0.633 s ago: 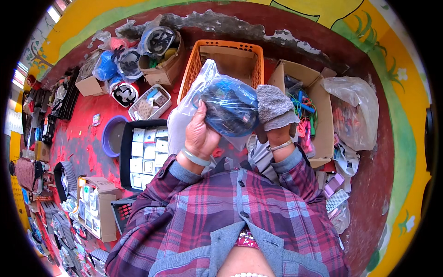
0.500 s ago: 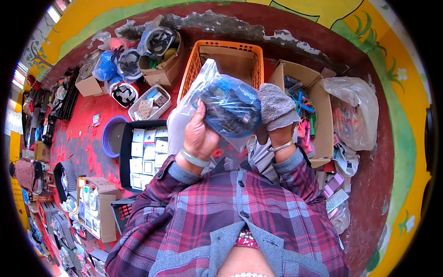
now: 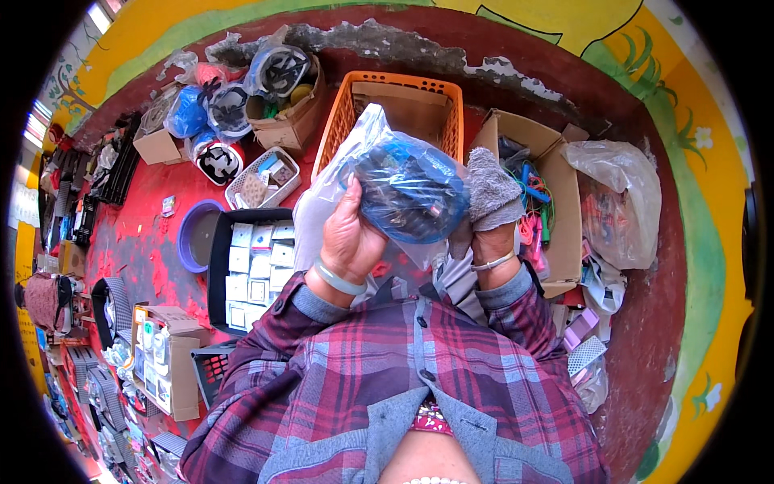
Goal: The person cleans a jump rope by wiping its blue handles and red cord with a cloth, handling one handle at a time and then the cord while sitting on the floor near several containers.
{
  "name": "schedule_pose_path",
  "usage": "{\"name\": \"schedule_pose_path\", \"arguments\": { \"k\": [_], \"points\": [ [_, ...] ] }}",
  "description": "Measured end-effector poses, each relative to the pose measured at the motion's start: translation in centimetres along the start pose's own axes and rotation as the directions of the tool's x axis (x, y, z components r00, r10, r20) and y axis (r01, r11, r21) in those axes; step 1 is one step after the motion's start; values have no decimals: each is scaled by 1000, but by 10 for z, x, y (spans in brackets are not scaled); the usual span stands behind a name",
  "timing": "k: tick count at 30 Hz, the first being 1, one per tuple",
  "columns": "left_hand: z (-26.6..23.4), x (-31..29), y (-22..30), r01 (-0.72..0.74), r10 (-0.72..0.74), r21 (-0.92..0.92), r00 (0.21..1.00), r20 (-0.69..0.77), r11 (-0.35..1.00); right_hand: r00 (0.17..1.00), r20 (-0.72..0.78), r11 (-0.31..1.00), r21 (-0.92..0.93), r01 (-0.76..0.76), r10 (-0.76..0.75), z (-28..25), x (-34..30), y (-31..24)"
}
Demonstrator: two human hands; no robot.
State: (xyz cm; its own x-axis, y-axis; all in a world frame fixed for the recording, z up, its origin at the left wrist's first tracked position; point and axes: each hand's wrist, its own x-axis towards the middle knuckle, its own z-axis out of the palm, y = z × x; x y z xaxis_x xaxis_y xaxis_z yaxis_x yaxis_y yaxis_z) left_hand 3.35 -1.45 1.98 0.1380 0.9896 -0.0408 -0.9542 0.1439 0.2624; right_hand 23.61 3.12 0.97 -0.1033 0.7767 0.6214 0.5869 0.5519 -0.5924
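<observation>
A blue helmet (image 3: 411, 189) with dark vents or padding sits in a clear plastic bag (image 3: 355, 153), held up before my chest. My left hand (image 3: 355, 238) grips its left side, the thumb lying on the plastic and the other fingers hidden behind. A grey cloth (image 3: 493, 185) covers most of my right hand (image 3: 490, 242). That hand is closed round the cloth, which lies against or just beside the helmet's right side. Behind the bag stands an orange plastic basket (image 3: 347, 125) lined with cardboard.
To the right, a cardboard box (image 3: 568, 218) holds coloured cords, beside a bulky clear bag (image 3: 617, 202). On the left are a black tray (image 3: 218, 278) of small white boxes, a purple basin (image 3: 187, 238), a white basket (image 3: 282, 194) and bagged helmets (image 3: 226, 113). A wall (image 3: 387, 36) closes the far side.
The bagged helmet has shifted slightly right and turned a little. My right hand with the cloth has moved slightly right; my left hand keeps its hold.
</observation>
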Motion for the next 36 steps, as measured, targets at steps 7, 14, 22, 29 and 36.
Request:
{"name": "schedule_pose_path", "arguments": {
  "k": [7,14,22,29,36],
  "points": [
    [-6,9,31,-222,224,64,974,-36,973,881,223,617,642,-455,417,-16,17,8],
    [3,20,24,-297,299,55,953,-44,953,779,571,-362,806,-469,261,23,-16,-30],
    [8,17,6,-239,241,34,969,-58,970,931,364,799,564,-208,-15,59,-19,-30],
    [3,19,9,-213,215,28,968,-131,977,801,442,899,29,437,-404,45,-17,-25],
    [-7,20,19,-228,232,59,971,-63,972,758,547,913,30,407,-356,39,-6,-40]
  ]
}}
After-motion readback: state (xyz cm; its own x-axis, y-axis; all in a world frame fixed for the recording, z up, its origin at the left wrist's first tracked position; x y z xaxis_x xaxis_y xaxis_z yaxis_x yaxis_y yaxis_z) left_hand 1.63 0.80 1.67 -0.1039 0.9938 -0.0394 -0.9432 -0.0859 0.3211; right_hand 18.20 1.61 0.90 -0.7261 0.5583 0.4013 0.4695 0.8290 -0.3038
